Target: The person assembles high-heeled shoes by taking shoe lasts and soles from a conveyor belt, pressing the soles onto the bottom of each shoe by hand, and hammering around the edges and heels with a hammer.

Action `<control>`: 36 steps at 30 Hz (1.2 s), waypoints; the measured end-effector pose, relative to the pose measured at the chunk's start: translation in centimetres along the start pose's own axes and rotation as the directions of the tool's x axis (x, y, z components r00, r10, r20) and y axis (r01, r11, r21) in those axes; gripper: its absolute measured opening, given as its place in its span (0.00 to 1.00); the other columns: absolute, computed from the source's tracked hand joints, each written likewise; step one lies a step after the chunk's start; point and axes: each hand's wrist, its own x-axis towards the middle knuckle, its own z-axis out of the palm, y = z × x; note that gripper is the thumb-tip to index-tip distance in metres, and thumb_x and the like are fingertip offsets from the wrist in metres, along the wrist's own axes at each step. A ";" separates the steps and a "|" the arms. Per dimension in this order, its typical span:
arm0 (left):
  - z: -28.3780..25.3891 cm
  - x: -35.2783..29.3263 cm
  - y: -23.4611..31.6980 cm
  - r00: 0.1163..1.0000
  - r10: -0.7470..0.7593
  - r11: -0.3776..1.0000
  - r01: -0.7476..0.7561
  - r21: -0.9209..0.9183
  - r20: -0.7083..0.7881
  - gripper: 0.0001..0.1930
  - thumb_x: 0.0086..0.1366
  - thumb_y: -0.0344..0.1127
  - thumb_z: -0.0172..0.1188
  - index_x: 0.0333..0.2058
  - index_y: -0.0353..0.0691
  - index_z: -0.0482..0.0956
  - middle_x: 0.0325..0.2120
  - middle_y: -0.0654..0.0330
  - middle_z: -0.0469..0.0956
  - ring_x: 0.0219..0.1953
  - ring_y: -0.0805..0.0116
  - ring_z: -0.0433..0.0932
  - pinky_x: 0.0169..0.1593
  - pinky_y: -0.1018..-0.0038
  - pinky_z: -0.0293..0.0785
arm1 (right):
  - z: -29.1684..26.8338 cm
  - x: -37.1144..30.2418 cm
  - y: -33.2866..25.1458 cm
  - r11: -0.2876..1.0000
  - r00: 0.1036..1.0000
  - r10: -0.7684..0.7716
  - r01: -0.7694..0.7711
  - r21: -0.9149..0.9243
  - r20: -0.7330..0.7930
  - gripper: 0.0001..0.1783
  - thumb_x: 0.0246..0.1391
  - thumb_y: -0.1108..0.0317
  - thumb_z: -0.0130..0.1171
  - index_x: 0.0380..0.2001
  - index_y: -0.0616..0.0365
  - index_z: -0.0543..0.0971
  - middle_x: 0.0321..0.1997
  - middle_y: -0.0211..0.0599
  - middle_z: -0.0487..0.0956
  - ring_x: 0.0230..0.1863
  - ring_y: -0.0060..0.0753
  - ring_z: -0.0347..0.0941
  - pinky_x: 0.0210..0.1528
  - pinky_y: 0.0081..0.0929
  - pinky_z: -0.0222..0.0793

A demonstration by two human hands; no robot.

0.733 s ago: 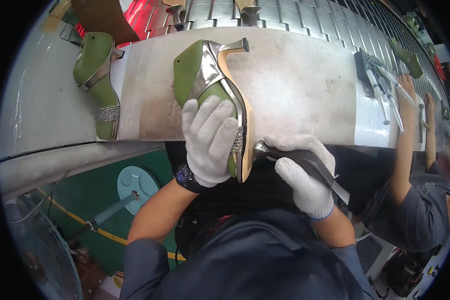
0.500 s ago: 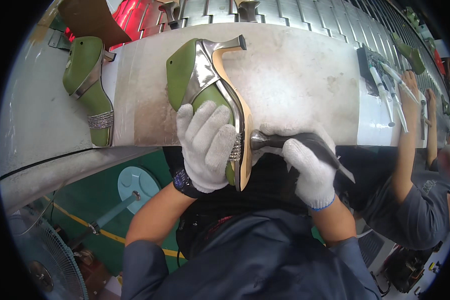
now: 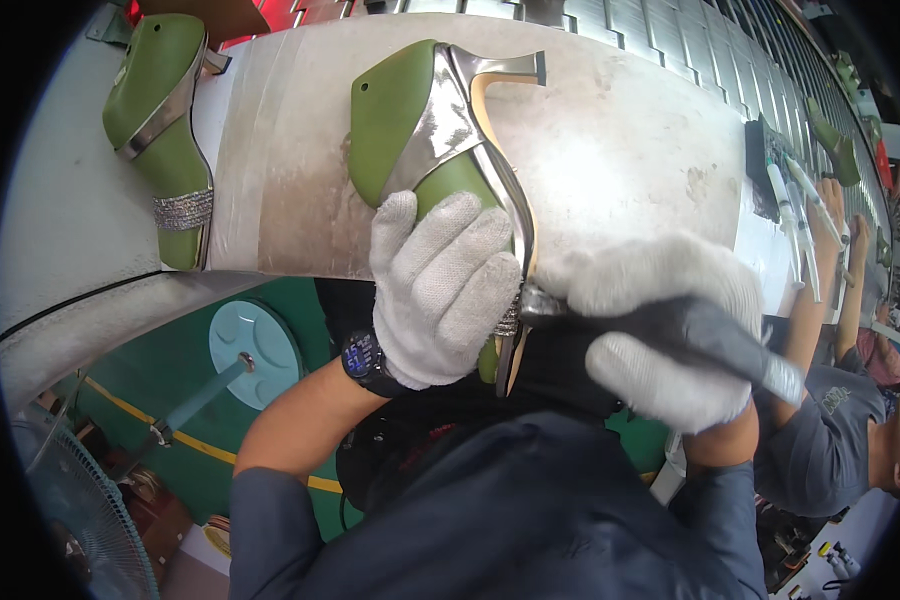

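Note:
My gloved left hand (image 3: 442,290) wraps round the front of a high-heeled sandal (image 3: 448,130). Silver straps and a glittering toe band cross the green last inside it, and its heel points away to the upper right. My gloved right hand (image 3: 660,275), smeared by motion, grips a dark shoemaker's hammer (image 3: 675,330) with a round metal face and a flat tapered end. That face lies against the sandal's right edge, beside the toe band; whether it presses there I cannot tell. The hammer's handle is hidden.
On the left of the worktable (image 3: 300,130) lies a matching sandal (image 3: 160,110) on its green last. White brush-like tools (image 3: 792,210) stand in a dark holder at the right, near a co-worker's arms (image 3: 820,240). Beyond runs a slatted metal conveyor (image 3: 660,40); a fan (image 3: 80,530) stands lower left.
Both hands, the sandal and the hammer have shifted right in the view, which has itself moved a little. The hammer is turned slightly, its face still at the sandal's edge.

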 end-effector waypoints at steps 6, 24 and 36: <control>-0.3 0.4 0.7 0.998 -0.065 0.997 0.065 -0.049 -0.007 0.26 0.61 0.32 0.71 0.58 0.41 0.77 0.60 0.50 0.80 0.66 0.46 0.77 0.79 0.37 0.56 | 1.1 -0.5 -0.7 0.951 0.991 -0.114 0.129 -0.282 0.071 0.11 0.52 0.79 0.71 0.41 0.66 0.85 0.45 0.57 0.88 0.52 0.56 0.88 0.59 0.49 0.84; 1.5 0.0 0.4 0.990 -0.054 0.998 0.050 -0.034 -0.132 0.18 0.59 0.30 0.70 0.49 0.42 0.79 0.52 0.49 0.83 0.57 0.45 0.82 0.80 0.35 0.50 | 0.9 0.4 -0.9 0.976 0.942 0.212 -0.215 0.016 -0.262 0.19 0.57 0.68 0.74 0.47 0.67 0.81 0.52 0.61 0.88 0.55 0.53 0.88 0.64 0.49 0.83; 1.7 -0.8 0.5 0.994 -0.054 0.998 0.051 -0.035 -0.097 0.21 0.67 0.38 0.68 0.57 0.51 0.75 0.55 0.60 0.78 0.56 0.55 0.80 0.75 0.35 0.57 | -2.0 5.3 -0.6 0.874 0.855 0.481 -0.448 0.188 -0.196 0.18 0.60 0.73 0.71 0.50 0.70 0.79 0.51 0.66 0.87 0.52 0.59 0.88 0.59 0.55 0.86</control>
